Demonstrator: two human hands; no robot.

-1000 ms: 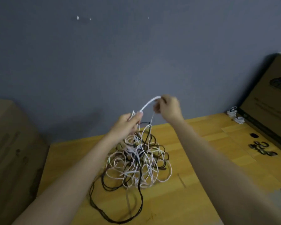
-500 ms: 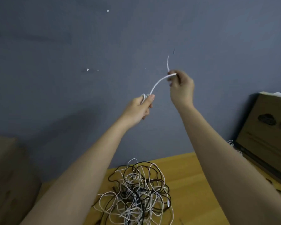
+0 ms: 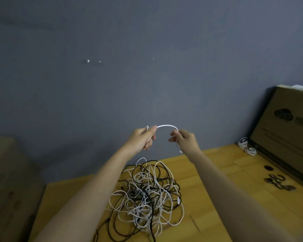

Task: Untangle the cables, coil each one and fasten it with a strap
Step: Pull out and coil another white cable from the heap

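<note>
White cable (image 3: 166,126): arched between both hands; left hand (image 3: 141,139) pinches its 9 o'clock end, right hand (image 3: 185,139) its 3 o'clock end.

dim, even light | soft shadows | slight overall blur | wide-angle bend at edges

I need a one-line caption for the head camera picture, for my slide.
Both hands, left hand and right hand, hold a white cable arched above the tangled cable pile on the wooden table.

A white cable (image 3: 166,126) arches in the air between two hands. Below it, a tangle of white and black cables (image 3: 147,194) lies heaped on the wooden table (image 3: 217,198).
</note>
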